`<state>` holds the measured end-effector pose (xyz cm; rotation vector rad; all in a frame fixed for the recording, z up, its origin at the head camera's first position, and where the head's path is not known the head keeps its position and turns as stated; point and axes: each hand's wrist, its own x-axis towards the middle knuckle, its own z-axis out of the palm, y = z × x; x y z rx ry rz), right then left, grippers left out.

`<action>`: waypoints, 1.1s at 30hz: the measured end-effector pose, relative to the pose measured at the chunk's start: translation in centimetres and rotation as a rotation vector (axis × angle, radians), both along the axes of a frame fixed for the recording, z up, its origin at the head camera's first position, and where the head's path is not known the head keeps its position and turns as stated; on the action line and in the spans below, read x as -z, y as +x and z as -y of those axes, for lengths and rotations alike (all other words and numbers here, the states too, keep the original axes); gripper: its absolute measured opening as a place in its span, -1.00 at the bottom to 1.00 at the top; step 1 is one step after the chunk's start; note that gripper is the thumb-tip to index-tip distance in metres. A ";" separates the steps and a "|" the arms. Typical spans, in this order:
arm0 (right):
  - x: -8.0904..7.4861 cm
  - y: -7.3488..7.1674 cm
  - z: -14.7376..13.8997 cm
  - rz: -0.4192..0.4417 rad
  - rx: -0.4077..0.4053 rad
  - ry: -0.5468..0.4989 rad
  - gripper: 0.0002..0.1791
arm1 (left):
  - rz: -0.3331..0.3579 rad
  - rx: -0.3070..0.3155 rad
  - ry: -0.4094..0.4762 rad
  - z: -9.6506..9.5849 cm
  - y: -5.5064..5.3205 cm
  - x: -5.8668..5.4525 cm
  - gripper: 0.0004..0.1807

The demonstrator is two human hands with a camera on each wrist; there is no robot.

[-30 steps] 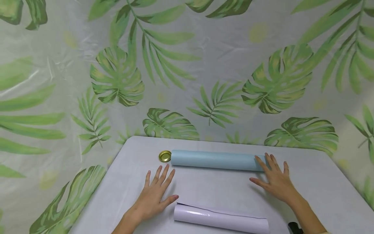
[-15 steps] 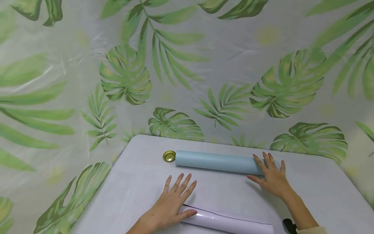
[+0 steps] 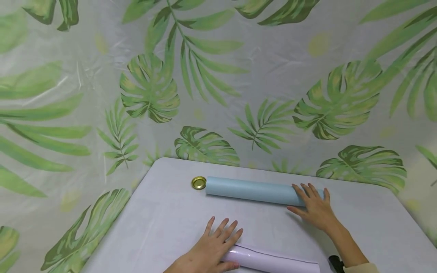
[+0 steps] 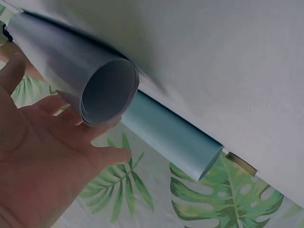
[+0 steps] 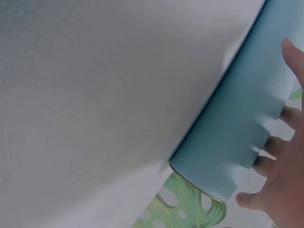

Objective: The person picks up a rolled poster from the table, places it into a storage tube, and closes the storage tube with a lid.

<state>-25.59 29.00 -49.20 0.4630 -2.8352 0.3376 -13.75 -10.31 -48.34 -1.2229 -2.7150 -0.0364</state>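
Note:
A pale blue roll (image 3: 252, 190) lies across the far part of the white table (image 3: 164, 223). A lilac roll (image 3: 273, 261) lies near the front edge. My left hand (image 3: 222, 242) rests flat on the lilac roll's left end, fingers straight and spread. In the left wrist view the lilac roll's (image 4: 57, 52) open end sits against the fingers of the left hand (image 4: 47, 156). My right hand (image 3: 308, 203) lies with straight fingers on the blue roll's right end. The right wrist view shows the right hand's fingers (image 5: 270, 147) against the blue roll (image 5: 242, 118).
A small gold lid (image 3: 198, 182) lies at the blue roll's left end. A black object (image 3: 336, 262) shows at the front right by my right wrist. A leaf-printed sheet (image 3: 205, 76) hangs behind and beside the table.
My left hand has moved right and toward me, from the bare table onto the lilac roll's left end. My right hand has stayed on the blue roll's right end.

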 end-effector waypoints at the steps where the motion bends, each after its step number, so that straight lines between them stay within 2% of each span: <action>1: -0.1 0.0 0.0 -0.021 -0.004 0.002 -0.06 | 0.008 0.009 -0.011 -0.1 0.0 0.1 -0.12; 3: -0.1 0.0 -0.1 -0.066 -0.012 0.005 -0.09 | 0.022 0.027 -0.028 -0.4 0.0 0.3 -0.14; 6: -0.1 -0.4 0.1 -0.116 -0.017 0.001 -0.13 | 0.003 0.042 -0.062 -0.6 -0.1 0.6 -0.19; 10: 0.2 -0.9 0.0 -0.116 -0.009 0.017 -0.16 | 0.010 0.050 -0.084 -0.9 -0.1 0.9 -0.28; 13: 0.4 -1.1 0.0 -0.082 -0.016 0.021 -0.16 | 0.002 0.074 -0.060 -0.9 -0.1 1.1 -0.34; 16: 0.5 -1.3 0.1 -0.063 -0.027 0.020 -0.13 | -0.046 0.092 -0.028 -0.8 0.0 1.3 -0.41; 23: 0.7 -1.4 0.1 -0.064 -0.059 0.001 -0.18 | -0.041 0.055 0.026 -0.3 0.2 1.0 -0.49; 28: 0.5 -1.3 0.0 -0.058 -0.086 -0.015 -0.19 | -0.088 0.038 0.064 0.9 0.2 0.4 -0.46; 33: 0.2 -0.8 -0.8 -0.057 -0.075 -0.039 -0.19 | -0.121 0.030 0.151 2.8 0.1 0.0 -0.42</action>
